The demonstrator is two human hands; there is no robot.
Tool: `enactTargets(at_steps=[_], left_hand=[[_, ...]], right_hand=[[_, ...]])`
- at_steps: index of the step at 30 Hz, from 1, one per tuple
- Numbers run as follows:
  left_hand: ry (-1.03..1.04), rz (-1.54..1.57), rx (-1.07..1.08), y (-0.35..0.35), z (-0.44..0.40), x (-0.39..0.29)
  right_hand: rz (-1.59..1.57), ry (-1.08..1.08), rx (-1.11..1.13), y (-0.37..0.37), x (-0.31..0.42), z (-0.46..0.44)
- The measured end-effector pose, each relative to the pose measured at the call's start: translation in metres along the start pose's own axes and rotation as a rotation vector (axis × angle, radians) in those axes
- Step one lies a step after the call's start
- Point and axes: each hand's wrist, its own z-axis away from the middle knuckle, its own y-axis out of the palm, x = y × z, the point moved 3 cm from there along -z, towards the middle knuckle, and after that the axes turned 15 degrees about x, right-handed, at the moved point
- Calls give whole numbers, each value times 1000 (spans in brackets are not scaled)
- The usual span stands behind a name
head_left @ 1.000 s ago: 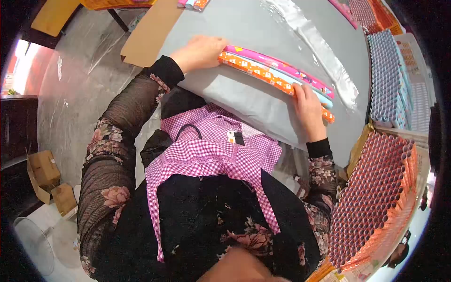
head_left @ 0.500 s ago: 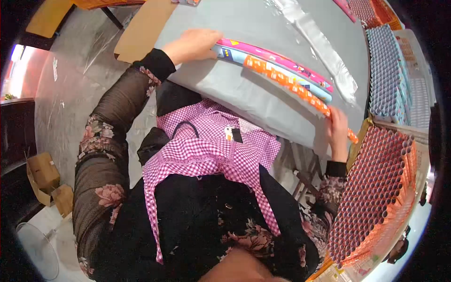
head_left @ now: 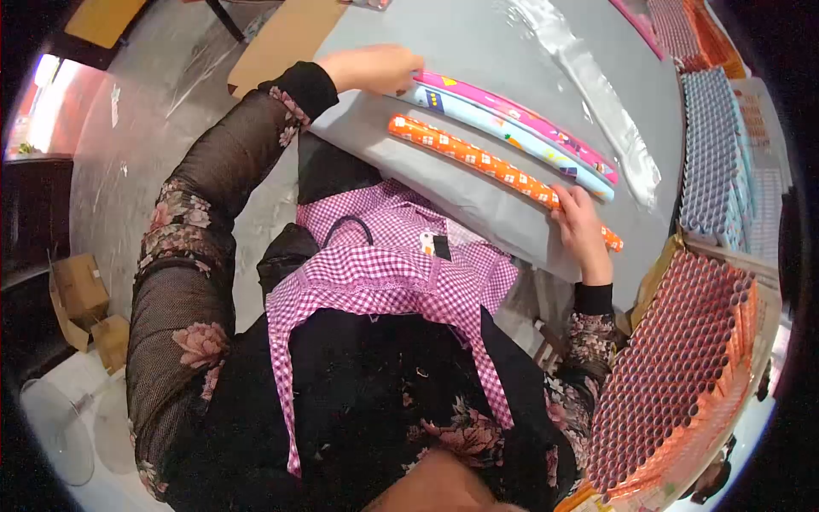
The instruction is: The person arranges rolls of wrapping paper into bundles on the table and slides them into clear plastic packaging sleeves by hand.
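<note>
An orange patterned paper roll (head_left: 473, 156) lies slantwise over the near part of the grey table, with my right hand (head_left: 583, 229) closed around it close to its right end. Just beyond it, a light blue patterned roll (head_left: 503, 130) and a pink patterned roll (head_left: 520, 113) lie side by side, almost touching. My left hand (head_left: 375, 68) is at the left ends of these two, fingers bent together on the pink roll's end; the fingertips are partly hidden.
A crumpled clear plastic sleeve (head_left: 601, 94) lies on the grey tabletop (head_left: 444, 38) behind the rolls. To the right stand stacked bundles of orange rolls (head_left: 674, 367) and light blue rolls (head_left: 708, 158), ends facing up. A cardboard sheet (head_left: 286, 38) is at the table's left edge.
My right hand has drawn the orange roll leftward and nearer to me, so it now lies apart from the light blue one. My left hand stays at the other rolls' ends.
</note>
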Motion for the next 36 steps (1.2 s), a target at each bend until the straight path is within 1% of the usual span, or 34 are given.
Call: enactTargets(at_steps=[1,3,5,10,13,16,18,19,22,24,25,27,28,31,33,34,35,36], left_hand=[[-8,3,-4,0,-1,5],[131,112,-44,0,-2,8],[124,96,-32,-1,-2,12],[73,111,20,-10,2,8],[109,100,53,-12,-2,12],[61,153,82,-12,-3,16],[124,199,91,-10,-9,22],[124,200,91,-9,-13,25],[140,113,108,-10,-10,22],[135,-122,148,-9,-8,17],[137,-121,151,-6,-8,19],[231,-82,1,-3,-5,24],[235,-85,6,0,-5,28],[338,-109,-1,2,-1,21],[480,-123,-39,3,0,18],[434,-149,-45,4,3,16],[454,-163,-37,8,10,6],[371,-76,-26,10,15,2]], right_hand=[[11,14,-6,1,4,-4],[23,24,-7,3,9,-12],[176,-25,-81,5,14,-21],[213,-67,-168,13,14,-32],[234,-85,-218,18,15,-37],[222,-107,-259,15,28,-42],[200,-102,-276,16,31,-45],[225,-108,-301,19,31,-47],[268,-114,-350,20,35,-48],[277,-102,-355,22,35,-48],[274,-97,-368,23,33,-50],[271,-89,-385,23,32,-51],[248,-82,-398,24,33,-50],[236,-59,-425,28,28,-50],[248,-35,-437,30,25,-49],[252,-33,-450,30,28,-50],[258,-32,-465,30,29,-49],[249,-29,-458,33,26,-49]])
